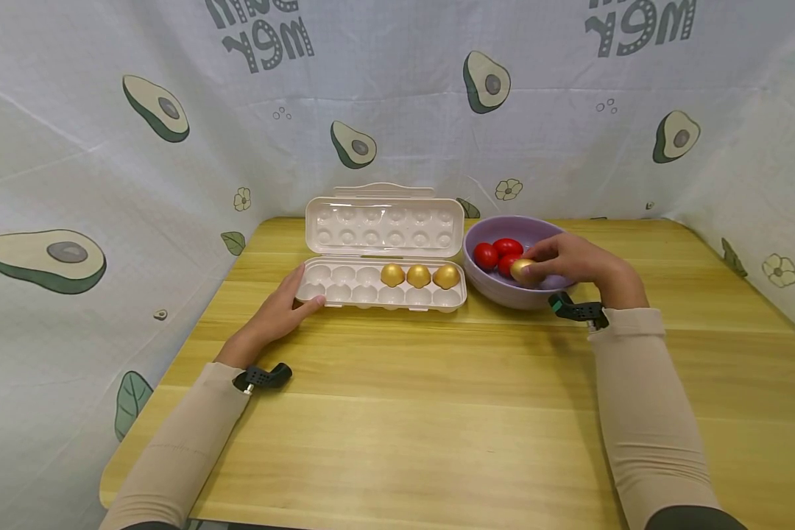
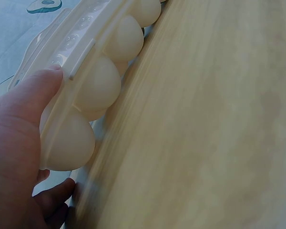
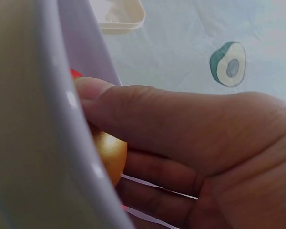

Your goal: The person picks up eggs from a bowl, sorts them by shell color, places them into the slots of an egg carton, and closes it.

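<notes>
In the head view, a cream plastic egg carton (image 1: 338,297) lies with its lid (image 1: 384,224) raised. Three gold eggs (image 1: 419,276) sit side by side in the right part of its back row. My left hand (image 1: 274,316) grips the carton's left end; its thumb lies on the front rim in the left wrist view. My right hand (image 1: 570,259) reaches into a purple bowl (image 1: 513,296) and holds a gold egg (image 1: 521,271) between thumb and fingers. Beside that egg lie red eggs (image 1: 507,247). The bowl wall (image 3: 62,143) partly hides the held gold egg (image 3: 112,152) in the right wrist view.
The wooden table (image 1: 397,412) extends in front of the carton and bowl. A white cloth (image 1: 411,96) printed with avocados hangs behind and at both sides. The bowl stands close against the carton's right end.
</notes>
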`<state>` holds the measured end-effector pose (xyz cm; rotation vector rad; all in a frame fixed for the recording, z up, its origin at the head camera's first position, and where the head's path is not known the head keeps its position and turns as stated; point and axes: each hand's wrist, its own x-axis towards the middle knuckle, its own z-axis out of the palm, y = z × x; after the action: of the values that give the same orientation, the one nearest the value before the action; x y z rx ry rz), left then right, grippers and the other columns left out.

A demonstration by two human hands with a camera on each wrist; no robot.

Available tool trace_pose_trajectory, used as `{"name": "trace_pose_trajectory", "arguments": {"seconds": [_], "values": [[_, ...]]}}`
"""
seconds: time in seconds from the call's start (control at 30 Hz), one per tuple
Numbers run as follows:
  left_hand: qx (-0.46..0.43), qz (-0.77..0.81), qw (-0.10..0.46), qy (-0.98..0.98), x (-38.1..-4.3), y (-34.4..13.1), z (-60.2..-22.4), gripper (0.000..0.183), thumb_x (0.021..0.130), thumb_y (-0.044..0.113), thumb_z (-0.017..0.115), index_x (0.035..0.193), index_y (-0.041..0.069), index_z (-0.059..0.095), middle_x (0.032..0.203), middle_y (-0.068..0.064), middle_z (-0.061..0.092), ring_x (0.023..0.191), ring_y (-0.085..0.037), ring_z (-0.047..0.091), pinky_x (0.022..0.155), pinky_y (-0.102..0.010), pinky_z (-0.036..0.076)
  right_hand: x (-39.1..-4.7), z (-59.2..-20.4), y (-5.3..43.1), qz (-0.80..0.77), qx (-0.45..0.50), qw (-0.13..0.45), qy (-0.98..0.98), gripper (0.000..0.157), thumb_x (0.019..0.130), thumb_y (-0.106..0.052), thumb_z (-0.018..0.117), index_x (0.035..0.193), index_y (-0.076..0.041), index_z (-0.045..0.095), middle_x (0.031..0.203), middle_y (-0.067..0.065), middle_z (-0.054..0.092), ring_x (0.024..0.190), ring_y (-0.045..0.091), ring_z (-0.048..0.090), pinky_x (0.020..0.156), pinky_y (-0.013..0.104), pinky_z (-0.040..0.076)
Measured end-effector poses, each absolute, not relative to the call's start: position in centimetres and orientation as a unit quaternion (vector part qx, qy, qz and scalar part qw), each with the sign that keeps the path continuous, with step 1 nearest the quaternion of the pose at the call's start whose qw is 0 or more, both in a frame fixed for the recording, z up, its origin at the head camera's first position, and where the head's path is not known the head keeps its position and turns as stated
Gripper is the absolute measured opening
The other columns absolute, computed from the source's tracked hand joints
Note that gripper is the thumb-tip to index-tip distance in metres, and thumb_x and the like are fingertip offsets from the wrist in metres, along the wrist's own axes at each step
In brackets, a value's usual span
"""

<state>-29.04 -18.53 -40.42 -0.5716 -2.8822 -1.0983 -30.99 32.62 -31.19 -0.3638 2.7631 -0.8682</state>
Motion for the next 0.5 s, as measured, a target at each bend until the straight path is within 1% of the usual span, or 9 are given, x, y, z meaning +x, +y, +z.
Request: {"name": "trace_pose_trajectory", "arguments": {"seconds": [0.13, 0.27, 0.4, 0.5], "values": [[-0.182, -0.348, 0.002, -0.92, -29.06, -18.54, -40.42, 0.088, 0.096, 0.046, 0.055, 0.155, 0.007, 0.003, 0.16, -0.016, 0.009, 0.146, -0.034, 0.012, 0.116, -0.051, 0.013, -30.88, -31.05, 32.39, -0.295, -0.126, 0.099, 0.942, 0.045, 0.086, -0.035, 0.073, 0.119, -0.005, 0.067, 0.111, 0.011, 0.065, 0.105, 0.029, 0.046, 0.081, 0.039, 0.046], [-0.183, -0.347, 0.002, -0.92, -29.13, -18.55, -40.44, 0.088, 0.096, 0.046, 0.054, 0.155, 0.007, 0.003, 0.16, -0.016, 0.008, 0.146, -0.034, 0.012, 0.116, -0.051, 0.012, -30.74, -30.85, 32.07, -0.291, -0.124, 0.089, 0.945, 0.048, 0.085, -0.041, 0.073, 0.118, -0.007, 0.068, 0.112, 0.011, 0.065, 0.105, 0.029, 0.047, 0.08, 0.036, 0.044], [-0.181, -0.347, 0.003, -0.92, -29.14, -18.55, -40.51, 0.088, 0.096, 0.047, 0.054, 0.155, 0.007, 0.003, 0.16, -0.016, 0.009, 0.146, -0.033, 0.012, 0.116, -0.051, 0.013, -30.74, -30.72, 31.89, -0.289, -0.12, 0.081, 0.946, 0.051, 0.084, -0.046, 0.072, 0.118, -0.009, 0.068, 0.111, 0.011, 0.064, 0.104, 0.029, 0.047, 0.08, 0.036, 0.044], [-0.179, -0.348, 0.004, -0.92, -29.11, -18.57, -40.57, 0.088, 0.096, 0.047, 0.054, 0.155, 0.006, 0.004, 0.16, -0.016, 0.01, 0.146, -0.033, 0.012, 0.116, -0.051, 0.013, -30.74, -30.66, 31.81, -0.288, -0.119, 0.073, 0.947, 0.051, 0.085, -0.047, 0.071, 0.118, -0.009, 0.068, 0.109, 0.011, 0.064, 0.1, 0.028, 0.049, 0.079, 0.038, 0.044]]}}
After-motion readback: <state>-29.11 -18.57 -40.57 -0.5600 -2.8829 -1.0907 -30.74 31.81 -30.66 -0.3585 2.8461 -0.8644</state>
